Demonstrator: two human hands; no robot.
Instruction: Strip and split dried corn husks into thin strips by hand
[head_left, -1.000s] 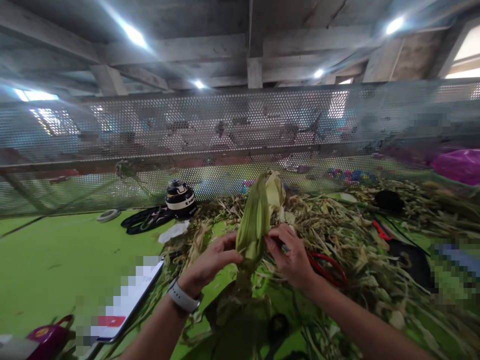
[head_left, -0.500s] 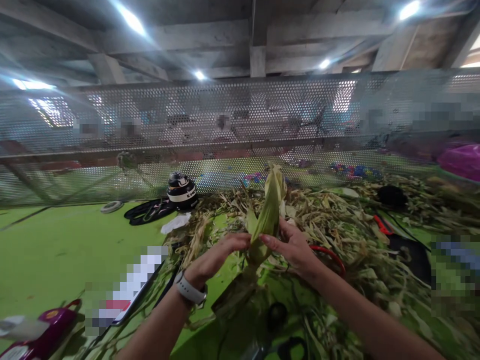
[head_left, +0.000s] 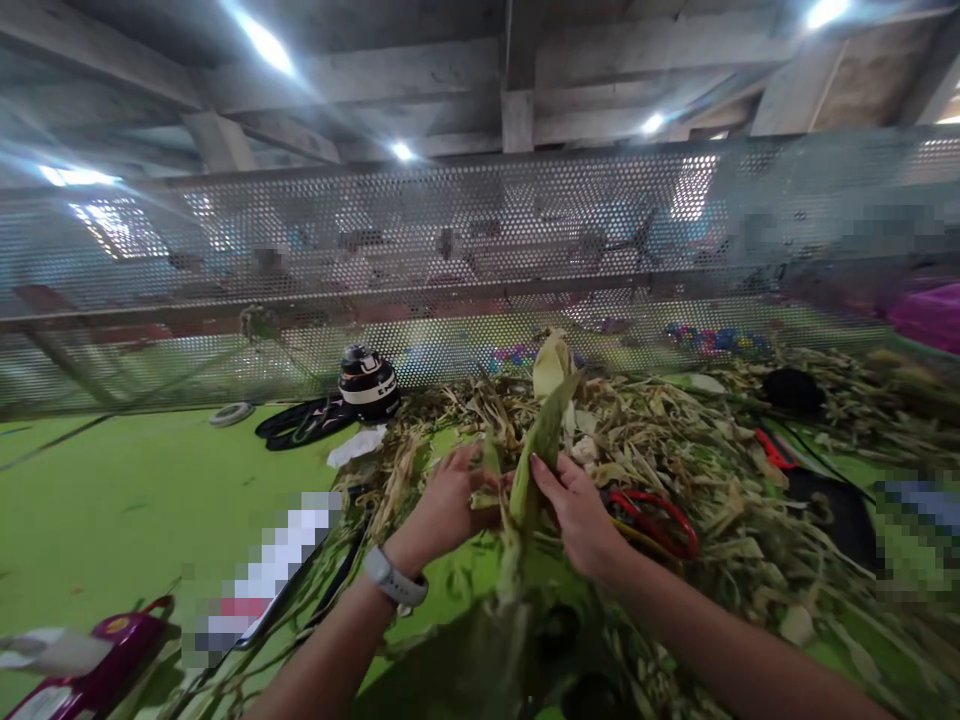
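A long green corn husk (head_left: 541, 450) stands nearly upright between my hands, its tip leaning right. My right hand (head_left: 583, 515) is closed on its right side, thumb lying across the front. My left hand (head_left: 448, 498), with a grey watch on the wrist, has its fingers curled around the lower left of the husk, where a smaller leaf strip shows; some fingertips are hidden. Behind the held husk rises a paler, broad husk leaf (head_left: 551, 365). Below my hands the husk's lower end hangs, blurred, over a dark shape I cannot make out.
Loose dry husks (head_left: 675, 430) spread behind and to the right. Near my right hand lies a red-handled tool (head_left: 667, 515). A black jar (head_left: 369, 385), white paper (head_left: 356, 446) and a purple bottle (head_left: 101, 655) are on the left. A perforated metal screen (head_left: 450, 330) stands behind.
My left hand has curled farther around the husk's lower part. The husk has turned and opened, with a narrow leaf now in front and a pale one behind.
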